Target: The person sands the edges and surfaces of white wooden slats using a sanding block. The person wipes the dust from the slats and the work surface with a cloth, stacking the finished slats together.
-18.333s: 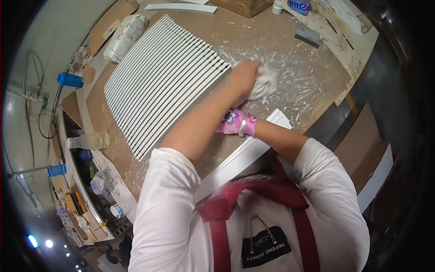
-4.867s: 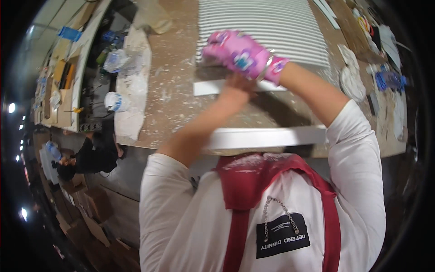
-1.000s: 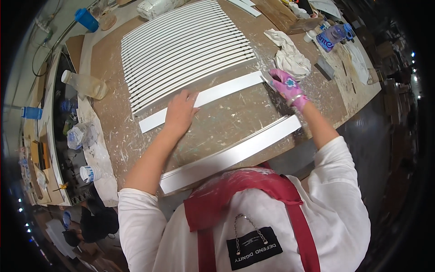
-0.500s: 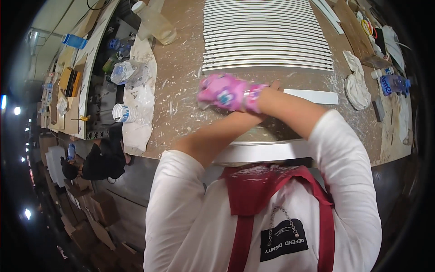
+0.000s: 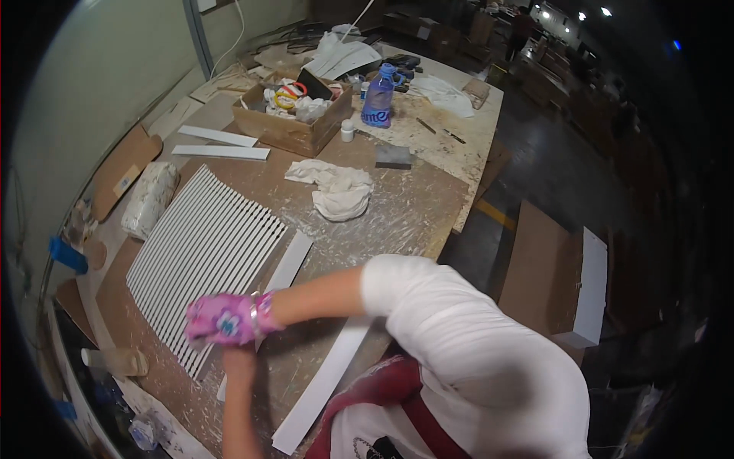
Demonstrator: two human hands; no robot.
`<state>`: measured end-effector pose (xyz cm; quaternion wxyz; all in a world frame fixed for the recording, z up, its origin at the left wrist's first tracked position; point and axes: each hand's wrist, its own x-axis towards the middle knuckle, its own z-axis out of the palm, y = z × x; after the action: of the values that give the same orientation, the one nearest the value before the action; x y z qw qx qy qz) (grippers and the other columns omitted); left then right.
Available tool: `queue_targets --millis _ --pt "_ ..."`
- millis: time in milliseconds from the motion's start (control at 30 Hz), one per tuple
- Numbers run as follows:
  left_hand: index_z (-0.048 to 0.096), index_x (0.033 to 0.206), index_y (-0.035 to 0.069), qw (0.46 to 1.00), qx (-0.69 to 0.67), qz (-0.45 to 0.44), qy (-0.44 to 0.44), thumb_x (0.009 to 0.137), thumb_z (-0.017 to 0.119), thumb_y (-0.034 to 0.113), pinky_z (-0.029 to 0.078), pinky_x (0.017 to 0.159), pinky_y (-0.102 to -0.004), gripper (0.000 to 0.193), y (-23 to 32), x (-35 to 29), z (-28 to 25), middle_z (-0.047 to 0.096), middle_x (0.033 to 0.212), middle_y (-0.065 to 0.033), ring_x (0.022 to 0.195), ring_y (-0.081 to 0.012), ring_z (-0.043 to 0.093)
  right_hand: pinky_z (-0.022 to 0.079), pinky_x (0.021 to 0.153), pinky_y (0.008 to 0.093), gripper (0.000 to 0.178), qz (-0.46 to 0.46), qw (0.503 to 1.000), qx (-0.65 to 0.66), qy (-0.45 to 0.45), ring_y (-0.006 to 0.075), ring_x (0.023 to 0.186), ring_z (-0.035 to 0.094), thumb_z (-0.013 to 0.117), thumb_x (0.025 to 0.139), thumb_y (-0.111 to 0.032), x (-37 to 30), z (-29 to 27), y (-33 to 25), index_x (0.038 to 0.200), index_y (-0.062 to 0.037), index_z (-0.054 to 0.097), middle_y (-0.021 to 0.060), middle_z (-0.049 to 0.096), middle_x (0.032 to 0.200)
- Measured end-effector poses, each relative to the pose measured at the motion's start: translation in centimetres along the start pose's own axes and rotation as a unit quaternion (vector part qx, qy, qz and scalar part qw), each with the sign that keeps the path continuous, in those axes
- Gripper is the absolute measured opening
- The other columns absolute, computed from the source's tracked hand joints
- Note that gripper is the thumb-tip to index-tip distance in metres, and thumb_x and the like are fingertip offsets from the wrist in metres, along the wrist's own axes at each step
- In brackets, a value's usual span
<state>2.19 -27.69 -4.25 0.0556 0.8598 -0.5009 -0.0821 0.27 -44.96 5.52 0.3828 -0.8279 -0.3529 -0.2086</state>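
Hands cross over a brown, white-flecked worktable (image 5: 405,218): the right hand (image 5: 227,321), in a pink floral fabric glove (image 5: 237,320), has swept from 1 end of a flat white strip (image 5: 287,265) toward the other, apparently shifting the work there. The strip lies just beside a white slatted panel (image 5: 206,256). Blur and overlap leave both grips untellable; the bare left hand (image 5: 239,355) is mostly hidden underneath.

See long wht. strip (image 5: 287,266), flat, diag., partly hidden, just beside wht. slatted panel (image 5: 206,260) w/ dk. gaps.
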Motion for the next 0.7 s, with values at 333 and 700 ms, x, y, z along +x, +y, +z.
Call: queue_targets --millis 333,700 --pt "0.049 0.127 0.0 0.979 -0.157 -0.034 0.128 0.078 0.067 0.012 0.042 0.086 -0.046 0.053 5.3 -1.8 -4.4 0.051 0.112 -0.0217 0.099 -0.0414 0.051 0.051 0.082 0.0341 0.039 0.338 0.926 0.019 0.166 0.0218 0.086 0.059 0.057 0.089 -0.024 -15.3 -14.1 -4.8 0.123 -0.0058 0.053 0.0121 0.053 0.113" --pt "0.045 0.127 0.0 0.987 -0.159 -0.013 0.026 0.072 0.075 0.021 0.045 0.084 -0.0433 0.066 16.8 -10.3 -6.7 0.051 0.113 -0.0231 0.101 -0.0394 0.053 0.041 0.096 0.0356 0.038 0.36 0.916 0.03 0.176 0.0293 0.108 0.053 0.053 0.09 -0.015 -18.4 -10.6 -9.5 0.126 -0.0032 0.05 0.0159 0.052 0.116"
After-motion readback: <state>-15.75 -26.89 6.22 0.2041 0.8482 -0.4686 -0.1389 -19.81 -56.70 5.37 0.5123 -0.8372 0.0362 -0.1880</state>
